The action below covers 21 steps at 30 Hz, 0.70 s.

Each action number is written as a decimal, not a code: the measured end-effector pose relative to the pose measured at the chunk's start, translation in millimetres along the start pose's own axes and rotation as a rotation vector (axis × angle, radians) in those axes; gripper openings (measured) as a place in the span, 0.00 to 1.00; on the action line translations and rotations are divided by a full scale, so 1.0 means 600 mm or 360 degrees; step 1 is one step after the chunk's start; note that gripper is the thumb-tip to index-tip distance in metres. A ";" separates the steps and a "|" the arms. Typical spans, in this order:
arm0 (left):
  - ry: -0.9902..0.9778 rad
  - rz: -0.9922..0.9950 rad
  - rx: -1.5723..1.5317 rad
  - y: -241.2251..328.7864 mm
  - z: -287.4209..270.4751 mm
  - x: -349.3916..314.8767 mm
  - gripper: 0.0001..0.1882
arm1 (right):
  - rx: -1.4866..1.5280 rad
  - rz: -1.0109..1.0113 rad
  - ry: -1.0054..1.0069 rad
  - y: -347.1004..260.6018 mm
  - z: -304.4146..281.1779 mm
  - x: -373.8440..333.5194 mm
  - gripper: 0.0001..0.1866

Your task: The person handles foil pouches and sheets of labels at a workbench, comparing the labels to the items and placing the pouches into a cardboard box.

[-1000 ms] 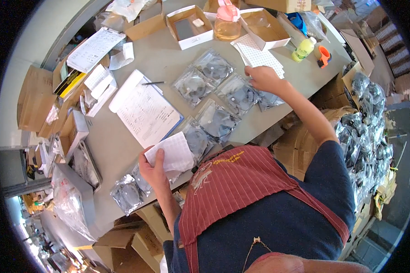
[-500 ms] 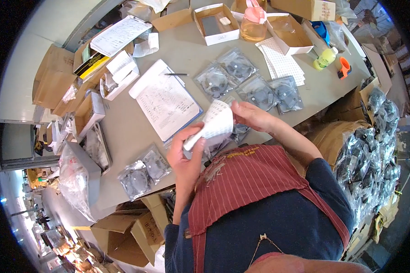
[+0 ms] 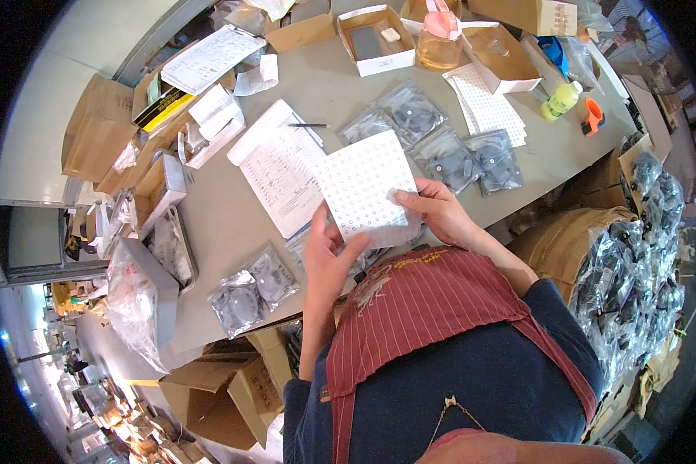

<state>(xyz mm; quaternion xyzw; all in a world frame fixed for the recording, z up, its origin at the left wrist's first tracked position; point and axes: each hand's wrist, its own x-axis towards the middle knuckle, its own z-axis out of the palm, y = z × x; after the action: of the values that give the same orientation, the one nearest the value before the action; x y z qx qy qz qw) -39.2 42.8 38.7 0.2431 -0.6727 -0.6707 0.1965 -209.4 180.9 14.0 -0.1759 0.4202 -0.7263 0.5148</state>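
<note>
A white sheet of small round stickers (image 3: 367,182) lies flat between my two hands over the table's near edge. My left hand (image 3: 334,247) pinches its lower left corner, thumb in front. The right side is gripped by my right hand (image 3: 433,205), its thumb pressed on the face. Beneath the sheet, clear plastic bags are partly hidden. Beyond it lie several clear bags with dark round parts (image 3: 415,114). Two similar bags (image 3: 240,300) rest to the left of my left hand. A clipboard with written papers (image 3: 282,178) and a pen (image 3: 309,125) is at the upper left.
More sticker sheets (image 3: 487,104) lie at the far right, beside a green bottle (image 3: 561,100) and an orange tape dispenser (image 3: 592,117). A pink-lidded jug (image 3: 439,42) stands among open boxes (image 3: 375,39). Bagged parts (image 3: 626,263) fill a large carton at right.
The sticker sheet was curled up between my hands and is now opened out flat, facing up. My right hand has shifted down onto its right side, thumb on top.
</note>
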 end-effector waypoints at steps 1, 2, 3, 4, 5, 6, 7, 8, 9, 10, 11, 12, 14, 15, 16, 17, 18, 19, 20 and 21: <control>-0.0104 -0.0215 -0.0160 0.005 0.003 0.000 0.37 | 0.0045 0.0029 -0.0002 0.002 0.000 0.000 0.17; -0.0106 -0.0217 -0.0157 0.004 0.008 -0.001 0.37 | 0.0048 0.0029 -0.0001 -0.002 0.001 -0.002 0.17; -0.0027 -0.0178 -0.0123 0.003 0.012 -0.001 0.35 | 0.0043 0.0056 0.0024 -0.008 0.002 -0.003 0.17; 0.0051 -0.0139 -0.0088 0.003 0.015 -0.001 0.33 | 0.0038 0.0084 0.0049 -0.012 0.002 -0.003 0.17; 0.0050 -0.0139 -0.0086 0.001 0.011 -0.001 0.33 | 0.0039 0.0082 0.0049 -0.010 -0.004 -0.001 0.17; 0.0083 -0.0135 -0.0114 -0.002 0.006 -0.001 0.33 | -0.0001 0.0006 0.0051 -0.007 -0.014 0.001 0.16; 0.0116 -0.0131 -0.0142 -0.005 0.002 -0.001 0.33 | -0.0041 -0.0071 0.0052 -0.007 -0.019 0.001 0.15; 0.0111 -0.0130 -0.0141 -0.007 0.000 0.000 0.33 | -0.0040 -0.0075 0.0056 -0.011 -0.022 -0.002 0.15; 0.0127 -0.0103 -0.0099 -0.009 -0.003 0.000 0.32 | -0.0123 -0.0102 0.0060 -0.017 -0.020 -0.004 0.13; 0.0144 -0.0076 -0.0057 -0.010 -0.004 0.000 0.31 | -0.0205 -0.0129 0.0063 -0.020 -0.020 -0.005 0.11; 0.0140 -0.0077 -0.0054 -0.009 -0.003 -0.001 0.31 | -0.0202 -0.0131 0.0066 -0.019 -0.023 -0.004 0.11; 0.0140 -0.0085 -0.0081 -0.005 0.001 -0.001 0.30 | -0.0268 -0.0103 0.0032 -0.019 -0.028 -0.004 0.10; 0.0134 -0.0092 -0.0105 0.001 0.004 -0.003 0.29 | -0.0332 -0.0080 0.0004 -0.020 -0.029 -0.005 0.09; 0.0122 -0.0102 -0.0080 0.003 0.005 -0.003 0.29 | -0.0417 -0.0059 -0.0008 -0.020 -0.028 -0.005 0.08; 0.0110 -0.0113 -0.0054 0.003 0.006 -0.004 0.28 | -0.0502 -0.0038 -0.0021 -0.021 -0.028 -0.004 0.07; 0.0105 -0.0112 -0.0053 0.003 0.007 -0.004 0.28 | -0.0501 -0.0042 -0.0017 -0.021 -0.026 -0.004 0.07; 0.0107 -0.0100 -0.0045 0.002 0.007 -0.004 0.28 | -0.0518 -0.0054 -0.0007 -0.020 -0.023 -0.005 0.06; 0.0109 -0.0089 -0.0037 0.002 0.007 -0.003 0.27 | -0.0535 -0.0066 0.0002 -0.020 -0.021 -0.005 0.06; 0.0104 -0.0089 -0.0036 0.000 0.006 -0.004 0.27 | -0.0534 -0.0068 0.0007 -0.021 -0.021 -0.006 0.06; 0.0085 -0.0103 -0.0035 -0.001 0.003 -0.005 0.26 | -0.0559 -0.0074 0.0003 -0.022 -0.020 -0.007 0.05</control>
<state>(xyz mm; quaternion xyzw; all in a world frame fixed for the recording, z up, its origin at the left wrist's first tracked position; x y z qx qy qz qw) -38.0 46.3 38.1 0.2802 -0.6516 -0.6773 0.1953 -224.0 191.1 18.5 -0.2721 0.5370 -0.6536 0.4587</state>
